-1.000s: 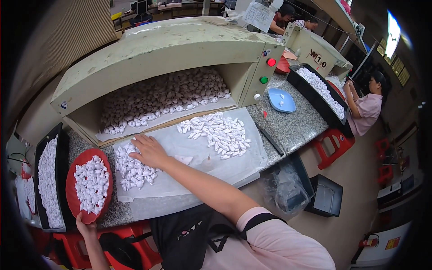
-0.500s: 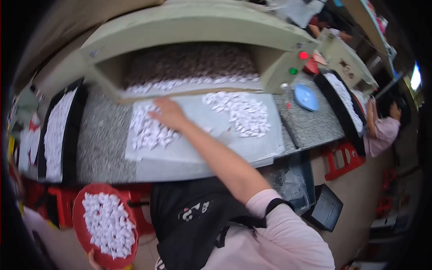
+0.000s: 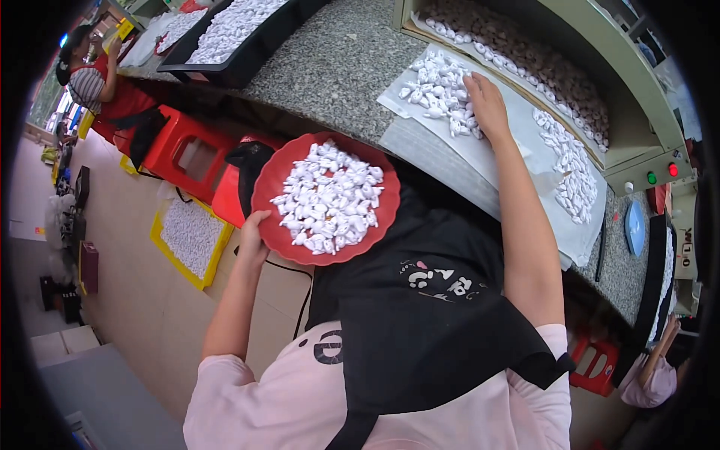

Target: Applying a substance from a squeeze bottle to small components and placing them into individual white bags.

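My left hand [image 3: 253, 238] grips the near rim of the red plate [image 3: 289, 169], fingers curled under its edge, so the plate hangs out over my lap, clear of the granite worktop [image 3: 330, 64] and heaped with white wrapped pieces [image 3: 330, 199]; my right hand [image 3: 486, 101] lies flat and spread, clutching nothing, on the loose pile of the same pieces [image 3: 439, 90] on the pale sheet [image 3: 510, 161] that covers the worktop beyond the plate; a second pile [image 3: 571, 169] lies farther right along that sheet, and a black tray [image 3: 244, 41] of more pieces stands on the worktop to the plate's far left; the risk, as I judge it, is the one-handed hold: the plate is full and gripped at a single point, so a small tilt would slide pieces onto the floor by the yellow tray [image 3: 187, 234] below; a careless sweep of my right palm could also push pieces off the sheet's near edge
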`<state>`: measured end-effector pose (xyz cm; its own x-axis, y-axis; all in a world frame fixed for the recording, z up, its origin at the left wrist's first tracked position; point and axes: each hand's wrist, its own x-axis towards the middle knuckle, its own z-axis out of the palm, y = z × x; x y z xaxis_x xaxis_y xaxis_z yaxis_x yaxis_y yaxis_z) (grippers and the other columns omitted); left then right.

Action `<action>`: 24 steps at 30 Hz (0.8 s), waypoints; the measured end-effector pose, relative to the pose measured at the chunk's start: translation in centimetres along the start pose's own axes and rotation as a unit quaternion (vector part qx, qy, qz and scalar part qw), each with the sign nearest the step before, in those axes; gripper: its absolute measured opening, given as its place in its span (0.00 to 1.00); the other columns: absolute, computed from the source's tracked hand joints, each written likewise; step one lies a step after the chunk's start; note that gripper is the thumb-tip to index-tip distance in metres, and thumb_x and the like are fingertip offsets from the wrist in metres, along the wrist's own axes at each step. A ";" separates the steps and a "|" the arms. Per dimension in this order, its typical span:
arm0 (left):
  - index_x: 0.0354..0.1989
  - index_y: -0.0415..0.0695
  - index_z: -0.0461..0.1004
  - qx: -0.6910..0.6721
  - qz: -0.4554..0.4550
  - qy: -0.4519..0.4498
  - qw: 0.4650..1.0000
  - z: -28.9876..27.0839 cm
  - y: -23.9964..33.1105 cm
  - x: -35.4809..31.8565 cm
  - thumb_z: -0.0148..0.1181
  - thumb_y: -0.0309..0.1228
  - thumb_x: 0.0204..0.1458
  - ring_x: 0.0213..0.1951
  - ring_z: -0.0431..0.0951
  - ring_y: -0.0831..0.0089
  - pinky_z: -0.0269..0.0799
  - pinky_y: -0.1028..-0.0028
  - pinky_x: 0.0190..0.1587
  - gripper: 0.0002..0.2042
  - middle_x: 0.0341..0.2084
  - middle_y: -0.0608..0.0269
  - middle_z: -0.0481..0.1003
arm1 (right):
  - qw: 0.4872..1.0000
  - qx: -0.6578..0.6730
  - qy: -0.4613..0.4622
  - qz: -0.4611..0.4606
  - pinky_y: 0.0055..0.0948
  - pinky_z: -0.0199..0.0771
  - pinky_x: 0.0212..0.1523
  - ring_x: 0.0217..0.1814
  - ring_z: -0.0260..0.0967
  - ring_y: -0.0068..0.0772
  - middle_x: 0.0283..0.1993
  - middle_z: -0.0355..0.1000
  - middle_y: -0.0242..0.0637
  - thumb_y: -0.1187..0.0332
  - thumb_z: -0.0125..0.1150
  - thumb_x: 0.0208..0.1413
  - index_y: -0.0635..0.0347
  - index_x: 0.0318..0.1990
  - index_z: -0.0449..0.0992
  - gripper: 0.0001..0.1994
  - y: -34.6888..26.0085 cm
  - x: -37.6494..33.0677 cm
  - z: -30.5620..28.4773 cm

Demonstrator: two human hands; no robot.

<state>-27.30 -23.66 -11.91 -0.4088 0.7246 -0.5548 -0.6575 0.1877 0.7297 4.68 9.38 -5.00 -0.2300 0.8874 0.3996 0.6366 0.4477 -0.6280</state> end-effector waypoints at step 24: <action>0.37 0.37 0.64 0.003 -0.021 -0.036 0.999 8.0 -2.2 1.5 0.49 0.27 0.43 0.36 0.71 0.68 0.66 0.71 0.41 0.11 0.33 0.56 0.70 | 0.993 0.052 0.035 -0.104 0.32 0.58 0.48 0.47 0.60 0.41 0.41 0.64 0.44 0.66 0.55 0.44 0.61 0.37 0.70 0.12 -11.4 -13.1 0.7</action>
<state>-21.39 -17.67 -11.16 -0.3351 0.7617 -0.5545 -0.6686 0.2224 0.7096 -0.10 -7.23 -3.54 -0.2950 0.7661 0.5711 0.4997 0.6331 -0.5912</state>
